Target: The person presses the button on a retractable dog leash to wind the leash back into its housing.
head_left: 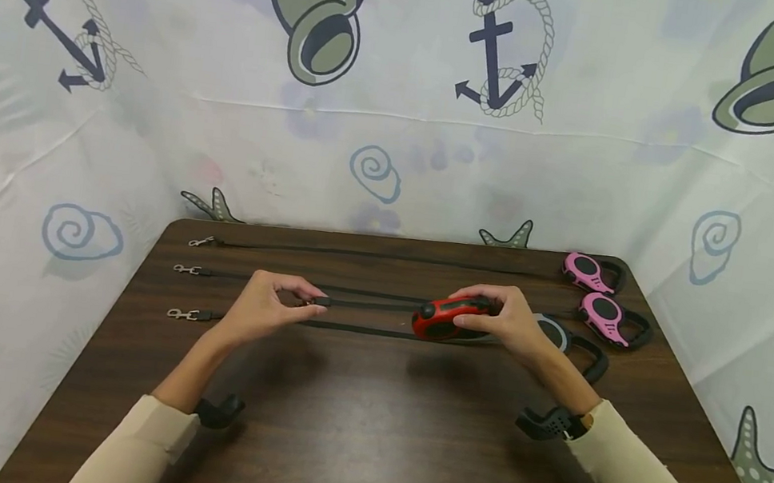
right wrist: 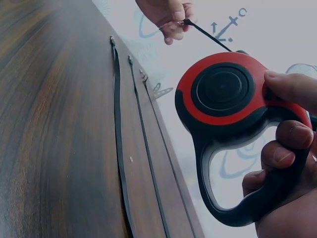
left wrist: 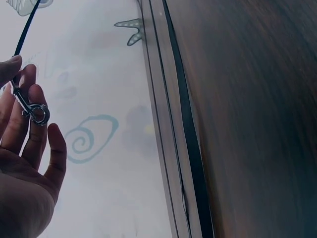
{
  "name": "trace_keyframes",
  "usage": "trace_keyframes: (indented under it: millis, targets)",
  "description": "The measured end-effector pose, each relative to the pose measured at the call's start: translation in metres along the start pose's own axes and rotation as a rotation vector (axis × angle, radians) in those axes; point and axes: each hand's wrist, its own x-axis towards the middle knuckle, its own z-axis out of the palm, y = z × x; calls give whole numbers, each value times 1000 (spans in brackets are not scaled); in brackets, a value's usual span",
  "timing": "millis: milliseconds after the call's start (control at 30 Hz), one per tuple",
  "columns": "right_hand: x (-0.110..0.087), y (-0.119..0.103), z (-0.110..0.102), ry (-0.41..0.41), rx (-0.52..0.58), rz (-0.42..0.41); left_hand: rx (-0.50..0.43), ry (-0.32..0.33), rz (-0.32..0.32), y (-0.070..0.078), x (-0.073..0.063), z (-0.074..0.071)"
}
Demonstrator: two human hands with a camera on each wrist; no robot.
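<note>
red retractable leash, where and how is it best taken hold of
Probably by its black handle loop, from the end opposite the cord: the loop is an open ring, and the cord leaves the casing across from it.

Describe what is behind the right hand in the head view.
Part of a grey leash casing and its black handle show behind the right hand; the casing's covered part cannot be seen.

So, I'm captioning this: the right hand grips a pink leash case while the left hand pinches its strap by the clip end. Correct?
Not pink: the right wrist view shows the right hand gripping a red and black leash case. The left hand pinches its strap by the clip end.
</note>
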Motion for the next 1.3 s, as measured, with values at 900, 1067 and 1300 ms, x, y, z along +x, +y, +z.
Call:
trace_keyframes:
  millis: [900, 1067, 1300]
  targets:
    - [10, 2, 24, -20, 34, -35, -50, -51, 77, 13, 11, 27]
    - [10, 2, 27, -8, 41, -40, -45, -58, 95, 14, 15, 32]
    - [11, 2, 31, 0, 43, -34, -42, -62, 125, 15, 19, 40]
